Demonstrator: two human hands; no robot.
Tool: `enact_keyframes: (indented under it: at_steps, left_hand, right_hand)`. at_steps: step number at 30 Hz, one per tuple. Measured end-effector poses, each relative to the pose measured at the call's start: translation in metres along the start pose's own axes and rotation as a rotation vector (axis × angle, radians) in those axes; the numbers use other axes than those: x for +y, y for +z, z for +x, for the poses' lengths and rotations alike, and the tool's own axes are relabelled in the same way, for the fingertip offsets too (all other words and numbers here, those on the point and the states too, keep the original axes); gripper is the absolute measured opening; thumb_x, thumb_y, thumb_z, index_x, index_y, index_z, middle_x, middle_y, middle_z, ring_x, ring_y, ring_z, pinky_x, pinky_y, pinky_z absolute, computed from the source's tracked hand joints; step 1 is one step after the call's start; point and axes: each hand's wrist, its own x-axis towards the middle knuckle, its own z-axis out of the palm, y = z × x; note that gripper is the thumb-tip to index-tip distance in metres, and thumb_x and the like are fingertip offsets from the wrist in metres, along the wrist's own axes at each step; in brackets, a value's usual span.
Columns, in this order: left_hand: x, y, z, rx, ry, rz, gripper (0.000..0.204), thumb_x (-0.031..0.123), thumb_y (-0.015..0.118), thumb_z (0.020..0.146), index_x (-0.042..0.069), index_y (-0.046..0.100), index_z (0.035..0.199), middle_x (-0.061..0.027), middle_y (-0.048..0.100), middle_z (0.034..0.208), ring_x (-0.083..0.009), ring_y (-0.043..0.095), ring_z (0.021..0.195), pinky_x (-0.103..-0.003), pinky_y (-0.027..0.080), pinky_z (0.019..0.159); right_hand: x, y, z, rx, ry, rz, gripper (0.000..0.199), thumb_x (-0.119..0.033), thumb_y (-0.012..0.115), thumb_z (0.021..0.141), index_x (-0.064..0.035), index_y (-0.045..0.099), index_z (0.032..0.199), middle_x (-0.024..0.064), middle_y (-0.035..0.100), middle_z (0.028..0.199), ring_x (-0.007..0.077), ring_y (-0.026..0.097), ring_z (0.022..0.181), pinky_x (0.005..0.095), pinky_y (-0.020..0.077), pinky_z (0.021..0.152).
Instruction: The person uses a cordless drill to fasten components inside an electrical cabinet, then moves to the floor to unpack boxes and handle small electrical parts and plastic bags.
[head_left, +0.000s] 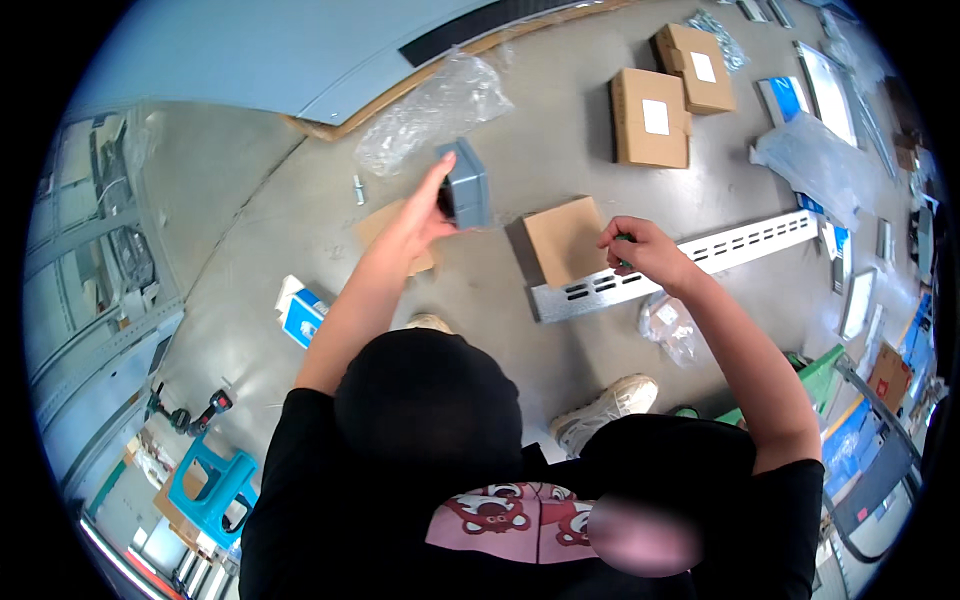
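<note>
**Grey box in the left hand, small green tool in the right**

The left hand (425, 215) is stretched forward over the concrete floor (300, 215) and holds a small grey plastic box (467, 183). The thumb reaches up along the box's near left edge, and the other fingers go round its dark near side, so the hand is closed on the lower end while most of the box stands clear beyond the fingertips. It looks like a rigid moulded part, light enough for one hand, with smooth walls that could slip; the firm corners and rim of the near end seem the sensible places to grip, as the hand does now.

The right hand (645, 250) is curled shut around something thin and green (622, 240), of which only a sliver shows between the fingers; what it is I cannot tell. Just under its knuckles lies a long white metal rail with slots (700, 258), stiff and flat on the floor, probably awkward to lift by one end.

Just left of the right fingers a brown cardboard box (565, 240) rests on the rail's end. Beyond the left fingertips lies a crumpled clear plastic bag (430, 110), soft and nearly weightless. Two more cardboard boxes (650, 118) sit well apart, further out.
</note>
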Motion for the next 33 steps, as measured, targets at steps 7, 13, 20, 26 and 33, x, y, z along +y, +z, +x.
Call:
enact_keyframes:
  at_steps: [7,13,20,26,33]
  left_hand:
    - [-0.010,-0.002,0.007,0.516,0.607,1.172,0.088,0.042,0.080,0.071,0.008,0.039,0.142,-0.0207,0.040,0.141,-0.0353,0.053,0.117,-0.045,0.047,0.095]
    - [-0.026,0.027,0.010,0.367,1.098,1.595,0.089,0.029,0.082,0.069,0.008,0.038,0.143,-0.0172,0.037,0.144,-0.0356,0.041,0.127,-0.045,0.042,0.103]
    - [-0.078,0.074,-0.005,-0.122,0.911,1.621,0.122,0.034,0.089,0.058,0.012,0.015,0.154,-0.0172,0.028,0.149,-0.0390,0.034,0.132,-0.051,0.037,0.107]
    - [-0.080,0.063,-0.012,-0.145,0.963,1.625,0.118,0.025,0.087,0.054,0.016,0.022,0.153,-0.0183,0.032,0.141,-0.0418,0.035,0.127,-0.051,0.039,0.104]
    - [-0.088,0.009,-0.050,-0.324,1.073,1.462,0.105,0.028,0.086,0.056,0.016,0.036,0.147,-0.0200,0.030,0.144,-0.0443,0.033,0.129,-0.054,0.035,0.107]
  right_hand:
    - [0.036,-0.010,0.008,0.232,0.074,-0.336,0.031,-0.012,0.051,0.090,-0.0024,0.055,0.119,0.0145,0.066,0.080,0.0216,0.068,0.064,0.0348,0.0565,0.062]
    - [0.061,0.009,0.018,0.175,0.049,-0.292,0.040,-0.014,0.052,0.090,-0.0007,0.056,0.128,0.0187,0.070,0.091,0.0239,0.069,0.061,0.0364,0.0571,0.065]
    - [0.043,0.040,0.012,0.229,-0.027,-0.202,0.039,-0.011,0.050,0.090,0.0025,0.058,0.126,0.0154,0.068,0.098,0.0213,0.068,0.063,0.0339,0.0562,0.065]
    - [0.042,0.020,0.001,-0.047,0.101,0.116,0.021,-0.015,0.057,0.092,-0.0050,0.063,0.110,0.0046,0.064,0.090,0.0114,0.061,0.069,0.0249,0.0493,0.063]
    - [0.057,0.005,0.046,0.229,-0.085,-0.048,0.023,-0.001,0.057,0.081,-0.0039,0.058,0.104,0.0056,0.062,0.090,0.0188,0.061,0.083,0.0329,0.0518,0.075]
